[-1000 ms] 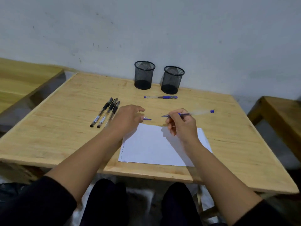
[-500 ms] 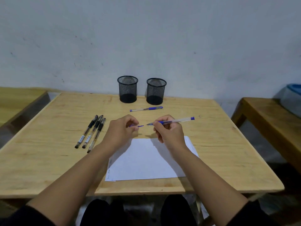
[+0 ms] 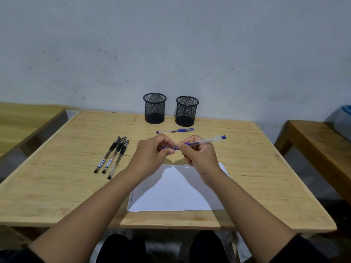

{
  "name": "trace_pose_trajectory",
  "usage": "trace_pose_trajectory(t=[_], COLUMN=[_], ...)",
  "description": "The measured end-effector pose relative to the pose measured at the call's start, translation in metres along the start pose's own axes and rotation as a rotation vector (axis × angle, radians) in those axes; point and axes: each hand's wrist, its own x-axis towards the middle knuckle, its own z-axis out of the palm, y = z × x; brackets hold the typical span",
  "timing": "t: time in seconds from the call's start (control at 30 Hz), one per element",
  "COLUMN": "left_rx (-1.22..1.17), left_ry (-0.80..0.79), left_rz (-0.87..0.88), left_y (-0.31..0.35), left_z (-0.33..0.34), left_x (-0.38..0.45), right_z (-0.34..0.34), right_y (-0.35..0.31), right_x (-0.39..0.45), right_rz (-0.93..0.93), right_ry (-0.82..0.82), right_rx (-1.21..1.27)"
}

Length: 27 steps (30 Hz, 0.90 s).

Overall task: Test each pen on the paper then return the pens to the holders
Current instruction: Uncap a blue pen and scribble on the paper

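My right hand grips a blue pen by its front end, its barrel pointing right and away. My left hand pinches the pen's blue cap, which meets the pen's tip between my two hands. Both hands hover above the far edge of a white paper sheet. A second blue pen lies in front of two empty black mesh holders, the left holder and the right holder. Three black pens lie side by side to the left.
The wooden table stands against a pale wall. A lower wooden bench sits to the left and another wooden bench to the right, with a blue-topped container at the far right edge.
My hands have lifted off the paper and come together, so the cap in my left hand now meets the pen tip in my right. The view has tilted up.
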Motion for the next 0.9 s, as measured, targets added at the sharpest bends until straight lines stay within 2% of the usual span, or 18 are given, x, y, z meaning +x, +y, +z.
trace_pose_trajectory(t=[0.17, 0.33, 0.5, 0.7, 0.8, 0.9], left_rx=[0.032, 0.013, -0.006, -0.061, -0.076, -0.212], left_ry=[0.026, -0.037, -0.014, -0.053, 0.008, 0.111], left_rz=[0.022, -0.041, -0.043, -0.080, -0.115, -0.135], left_y=[0.003, -0.005, -0.008, -0.002, -0.007, -0.016], left_z=[0.001, -0.003, -0.006, -0.017, -0.034, -0.050], left_x=[-0.003, -0.009, -0.016, -0.005, 0.003, 0.007], right_z=[0.002, 0.006, 0.010, 0.014, 0.010, 0.005], right_y=[0.003, 0.003, 0.003, -0.007, -0.012, -0.008], right_x=[-0.003, -0.004, -0.005, 0.000, 0.004, -0.002], right_rz=[-0.003, 0.056, 0.033, 0.019, 0.042, 0.042], right_ry=[-0.049, -0.115, -0.170, -0.109, -0.016, -0.023], right_rx=[0.054, 0.025, -0.009, 0.010, 0.220, 0.135])
